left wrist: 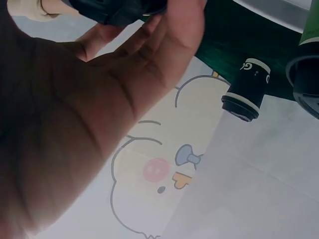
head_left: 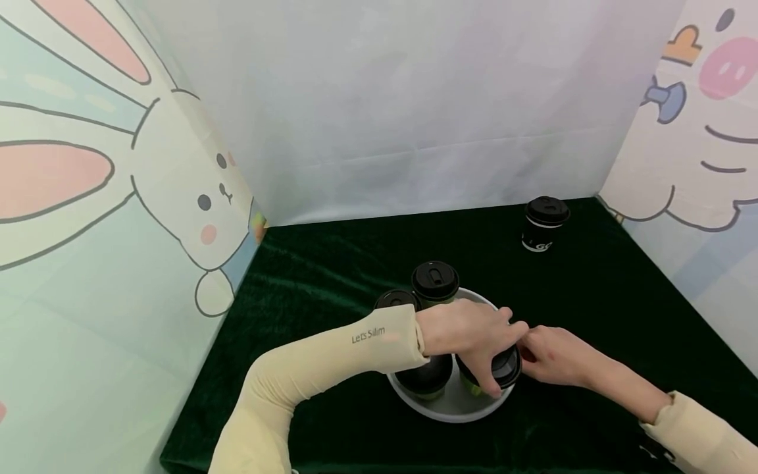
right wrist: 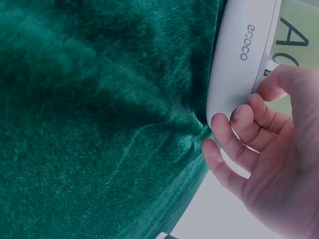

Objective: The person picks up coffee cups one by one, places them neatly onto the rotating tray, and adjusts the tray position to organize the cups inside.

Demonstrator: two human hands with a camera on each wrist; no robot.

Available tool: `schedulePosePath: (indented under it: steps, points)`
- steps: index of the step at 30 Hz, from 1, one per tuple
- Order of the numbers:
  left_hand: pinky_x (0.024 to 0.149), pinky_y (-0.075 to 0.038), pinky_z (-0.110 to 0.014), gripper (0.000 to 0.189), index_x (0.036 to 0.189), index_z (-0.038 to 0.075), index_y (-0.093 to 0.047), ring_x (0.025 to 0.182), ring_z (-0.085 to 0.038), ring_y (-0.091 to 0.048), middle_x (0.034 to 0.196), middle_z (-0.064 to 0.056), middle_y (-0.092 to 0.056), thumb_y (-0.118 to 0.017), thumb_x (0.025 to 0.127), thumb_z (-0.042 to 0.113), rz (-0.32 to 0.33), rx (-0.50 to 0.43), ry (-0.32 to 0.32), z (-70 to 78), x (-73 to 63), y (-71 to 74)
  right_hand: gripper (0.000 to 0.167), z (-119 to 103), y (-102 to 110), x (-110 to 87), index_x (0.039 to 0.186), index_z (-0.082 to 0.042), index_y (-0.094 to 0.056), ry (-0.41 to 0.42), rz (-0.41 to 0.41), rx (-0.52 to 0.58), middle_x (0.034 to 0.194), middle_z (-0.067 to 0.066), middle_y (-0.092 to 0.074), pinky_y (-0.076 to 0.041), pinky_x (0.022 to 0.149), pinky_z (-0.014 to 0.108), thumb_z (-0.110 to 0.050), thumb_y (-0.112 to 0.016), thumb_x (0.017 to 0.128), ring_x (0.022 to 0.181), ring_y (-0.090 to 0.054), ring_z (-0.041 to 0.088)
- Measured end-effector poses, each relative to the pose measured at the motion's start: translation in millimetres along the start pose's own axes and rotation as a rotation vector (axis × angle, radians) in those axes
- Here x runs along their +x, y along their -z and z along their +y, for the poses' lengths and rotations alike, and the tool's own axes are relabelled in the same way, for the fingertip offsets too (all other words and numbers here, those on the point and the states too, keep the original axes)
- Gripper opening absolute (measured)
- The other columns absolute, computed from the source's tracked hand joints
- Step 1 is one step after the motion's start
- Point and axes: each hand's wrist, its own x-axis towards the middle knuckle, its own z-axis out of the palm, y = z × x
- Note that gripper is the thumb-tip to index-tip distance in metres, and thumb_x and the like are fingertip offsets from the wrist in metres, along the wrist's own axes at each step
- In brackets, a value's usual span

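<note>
My left hand [head_left: 470, 329] reaches across the round pale tray [head_left: 453, 417] and grips a lidded coffee cup [head_left: 505, 370] by its black lid, thumb on the near side. In the left wrist view a black lid [left wrist: 112, 11] sits against the fingers. My right hand [head_left: 559, 355] is at the tray's right edge; in the right wrist view its curled fingers and thumb pinch the wall marked "ecoco" [right wrist: 244, 50]. Behind that wall shows a green cup side [right wrist: 299, 42] with dark letters. The left hand and sleeve partly hide the tray.
Other black-lidded cups share the tray: one at the back [head_left: 435, 280], one at the left [head_left: 397, 299], one nearer me [head_left: 426, 376]. A separate black cup [head_left: 541, 225] stands at the back right of the dark green cloth [head_left: 320, 263]. Printed curtains [head_left: 414, 99] enclose the table.
</note>
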Motion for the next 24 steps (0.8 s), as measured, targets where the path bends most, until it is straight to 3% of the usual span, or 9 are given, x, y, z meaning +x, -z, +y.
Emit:
schedulePosePath:
  steps: [12, 17, 21, 24]
  points:
    - [0.073, -0.052, -0.02, 0.09, 0.147, 0.033, -0.033, 0.09, -0.005, -0.057, 0.137, 0.008, -0.045, -0.068, 0.076, 0.076, -0.05, 0.002, 0.009, 4.0, 11.7, -7.0, 0.025, 4.7, 0.6, 0.6, 0.078, -0.033, -0.054, -0.02, -0.052, 0.066, 0.062, -0.021, -0.045, -0.04, 0.048, 0.02, -0.022, -0.068, 0.095, 0.05, -0.044, -0.004]
    - [0.083, -0.051, -0.023, 0.098, 0.15, 0.036, -0.029, 0.1, -0.005, -0.057, 0.142, 0.009, -0.044, -0.065, 0.072, 0.083, -0.101, -0.042, 0.005, -1.0, 13.8, -2.3, 0.028, 5.9, 1.5, 1.2, 0.073, -0.033, -0.053, -0.029, -0.086, 0.094, 0.06, -0.02, -0.045, -0.04, 0.048, 0.02, -0.025, -0.067, 0.096, 0.049, -0.045, -0.003]
    - [0.086, -0.049, -0.024, 0.094, 0.152, 0.038, -0.028, 0.105, -0.005, -0.057, 0.141, 0.011, -0.047, -0.052, 0.076, 0.088, -0.151, -0.148, 0.007, -13.6, 17.5, 8.1, 0.03, 6.7, -0.7, 1.9, 0.072, -0.035, -0.053, 0.02, -0.068, 0.099, 0.058, -0.022, -0.041, -0.037, 0.046, 0.019, -0.025, -0.067, 0.096, 0.047, -0.04, -0.005]
    - [0.079, -0.047, -0.024, 0.074, 0.142, 0.033, -0.042, 0.094, -0.007, -0.059, 0.126, 0.009, -0.057, -0.042, 0.087, 0.082, -0.123, -0.232, -0.037, -33.6, 26.3, 20.6, 0.033, 7.0, -3.2, 2.1, 0.072, -0.035, -0.05, 0.088, -0.005, 0.063, 0.057, -0.024, -0.035, -0.033, 0.044, 0.017, -0.021, -0.069, 0.095, 0.046, -0.033, -0.008]
